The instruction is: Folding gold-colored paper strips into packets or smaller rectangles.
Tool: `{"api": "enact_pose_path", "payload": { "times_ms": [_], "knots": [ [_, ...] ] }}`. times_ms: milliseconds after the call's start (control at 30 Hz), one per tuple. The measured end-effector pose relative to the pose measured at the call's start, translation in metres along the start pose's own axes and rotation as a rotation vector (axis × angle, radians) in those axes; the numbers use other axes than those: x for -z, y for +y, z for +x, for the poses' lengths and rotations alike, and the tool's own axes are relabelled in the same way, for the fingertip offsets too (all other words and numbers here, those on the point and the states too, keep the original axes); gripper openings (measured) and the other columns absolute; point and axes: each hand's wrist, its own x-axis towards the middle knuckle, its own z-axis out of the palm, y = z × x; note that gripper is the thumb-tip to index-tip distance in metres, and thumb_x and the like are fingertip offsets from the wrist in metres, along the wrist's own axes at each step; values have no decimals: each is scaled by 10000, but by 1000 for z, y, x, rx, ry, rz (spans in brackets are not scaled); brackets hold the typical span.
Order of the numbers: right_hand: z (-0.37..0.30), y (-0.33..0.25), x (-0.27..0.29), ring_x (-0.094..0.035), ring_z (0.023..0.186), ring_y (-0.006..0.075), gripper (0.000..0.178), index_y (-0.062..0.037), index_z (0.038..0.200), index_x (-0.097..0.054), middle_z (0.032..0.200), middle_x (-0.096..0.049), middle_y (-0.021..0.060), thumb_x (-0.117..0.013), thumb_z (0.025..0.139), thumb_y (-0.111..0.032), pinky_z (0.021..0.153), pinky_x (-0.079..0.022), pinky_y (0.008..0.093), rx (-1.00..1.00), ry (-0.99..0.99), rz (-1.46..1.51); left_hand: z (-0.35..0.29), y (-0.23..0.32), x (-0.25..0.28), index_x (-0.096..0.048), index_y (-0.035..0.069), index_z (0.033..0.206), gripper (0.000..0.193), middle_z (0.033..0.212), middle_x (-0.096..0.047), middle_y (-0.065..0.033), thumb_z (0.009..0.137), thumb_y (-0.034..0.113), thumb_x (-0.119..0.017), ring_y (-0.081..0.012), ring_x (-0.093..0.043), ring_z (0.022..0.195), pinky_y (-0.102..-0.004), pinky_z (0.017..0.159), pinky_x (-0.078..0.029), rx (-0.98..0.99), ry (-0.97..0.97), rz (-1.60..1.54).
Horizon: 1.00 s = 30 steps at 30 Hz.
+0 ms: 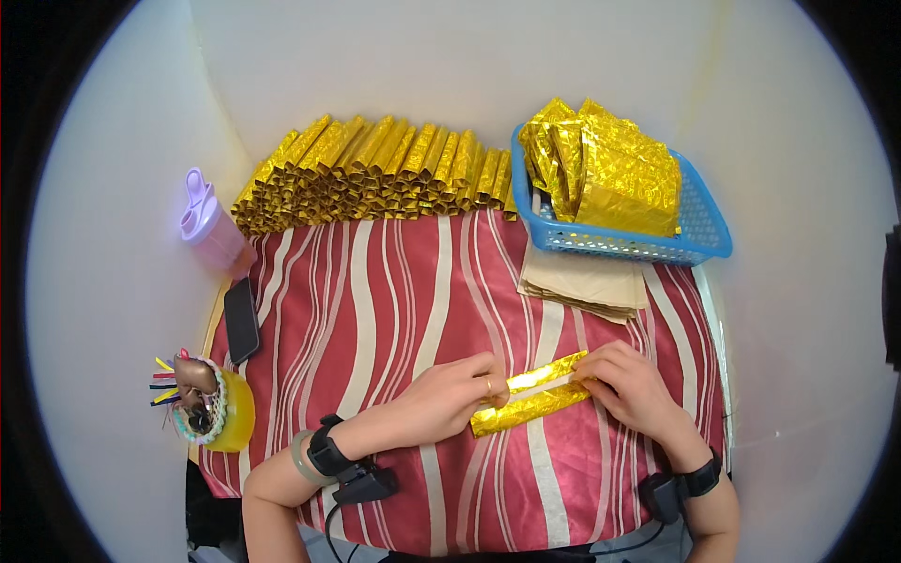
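A strip of gold foil paper (544, 405) lies at a slant on the cloth in front of me, its long edges folded up and a pale band showing along its middle. My left hand (457, 396) is closed, with its fingers pinching the left end of the strip; some fingertips are hidden behind the hand. At the right end, my right hand (627, 387) holds the paper between thumb and fingers. A band is strapped round each wrist, with a black device and a cable.
Many folded gold foil tubes (375, 169) are stacked at the far left. A blue basket (619, 246) holds gold foil sheets (629, 174), with brown paper (584, 280) before it. A purple cup (214, 230), phone (241, 321) and yellow container (235, 413) stand along the left edge.
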Motion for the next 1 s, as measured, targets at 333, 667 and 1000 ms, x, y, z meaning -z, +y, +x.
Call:
{"api": "enact_pose_path", "payload": {
  "times_ms": [333, 667, 1000],
  "knots": [
    [5, 1, 2, -600, 924, 253, 157, -67, 918, -639, 985, -638, 62, -712, 783, -103, 773, -506, 347, 60, -42, -23, -9, 11, -11, -649, 88, 911, 172, 936, -585, -49, 806, 188, -742, -219, -606, 870, -327, 654, -530, -161, 121, 228],
    [5, -3, 11, -610, 945, 233, 222, -78, 914, -669, 1025, -657, 42, -771, 750, -186, 785, -514, 351, 65, -95, -55, -10, 19, -15, -599, 39, 882, 221, 930, -540, -77, 807, 202, -728, -216, -595, 855, -302, 584, -526, -92, 99, 260],
    [5, -2, 8, -624, 928, 223, 190, -70, 901, -668, 1007, -669, 31, -754, 761, -165, 771, -523, 349, 133, -58, -124, -11, 20, -20, -589, 27, 881, 209, 918, -537, -89, 782, 157, -720, -227, -613, 875, -292, 584, -533, -141, 153, 354]
  ]
}}
